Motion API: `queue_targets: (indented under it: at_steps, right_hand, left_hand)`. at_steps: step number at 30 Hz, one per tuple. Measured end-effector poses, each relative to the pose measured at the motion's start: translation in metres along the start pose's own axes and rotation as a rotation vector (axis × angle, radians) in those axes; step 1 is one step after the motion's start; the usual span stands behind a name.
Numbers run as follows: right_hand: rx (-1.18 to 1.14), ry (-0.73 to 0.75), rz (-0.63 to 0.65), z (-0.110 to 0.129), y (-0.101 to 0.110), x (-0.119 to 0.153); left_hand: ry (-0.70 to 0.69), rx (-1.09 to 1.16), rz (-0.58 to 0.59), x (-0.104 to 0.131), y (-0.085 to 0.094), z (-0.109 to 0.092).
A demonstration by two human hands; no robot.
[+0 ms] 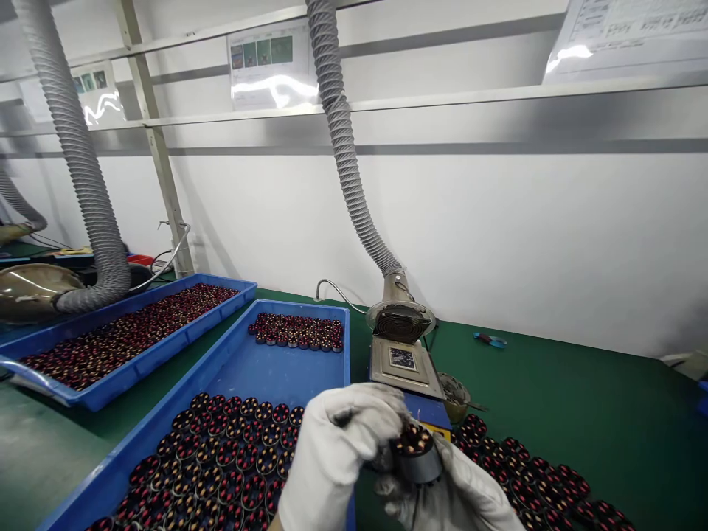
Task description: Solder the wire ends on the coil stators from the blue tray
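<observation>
Both my hands wear white gloves with darkened fingertips. A small round part (419, 459), with a grey metal ring outside and copper-coloured ends inside, sits tilted between them. My right hand (459, 490) is closed around it from the right and below. At its left side, my left hand (348, 435) is closed with fingertips pinched against the part; glove and shadow hide the exact contact. Close to my left hand, a blue tray (287, 372) holds many similar round parts (221, 450) with red and gold ends. More such parts (525, 479) lie on the green mat beside my right hand.
Ahead stands a solder-pot-like device (406, 365) with a square plate, beneath a fume hood (401, 317) on a grey flexible duct (348, 155). A small container (454, 394) sits beside it. Blue-handled cutters (490, 340) lie farther back. Another full blue tray (248, 295) is at left.
</observation>
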State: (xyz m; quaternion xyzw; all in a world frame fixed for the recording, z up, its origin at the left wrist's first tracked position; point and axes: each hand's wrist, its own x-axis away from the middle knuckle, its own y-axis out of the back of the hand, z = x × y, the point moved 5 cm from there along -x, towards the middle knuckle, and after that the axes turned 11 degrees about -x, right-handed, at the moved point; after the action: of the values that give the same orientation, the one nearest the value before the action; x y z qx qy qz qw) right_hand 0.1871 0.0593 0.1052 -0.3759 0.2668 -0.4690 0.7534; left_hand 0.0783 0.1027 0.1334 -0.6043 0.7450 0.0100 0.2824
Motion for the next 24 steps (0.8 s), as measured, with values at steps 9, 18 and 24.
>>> queue_targets:
  at_steps: [9,18,24]
  right_hand:
    - [-0.081,0.024,-0.042,0.003,0.003,0.002]
    - [0.064,0.051,-0.048,0.006,0.028,0.005]
    - [0.136,0.175,-0.125,0.011,0.035,0.002]
  left_hand:
    - [0.143,-0.264,0.197,0.011,-0.012,-0.009]
    - [0.113,-0.146,-0.024,0.014,0.005,-0.020]
    - [0.090,-0.287,0.145,0.013,-0.016,-0.022]
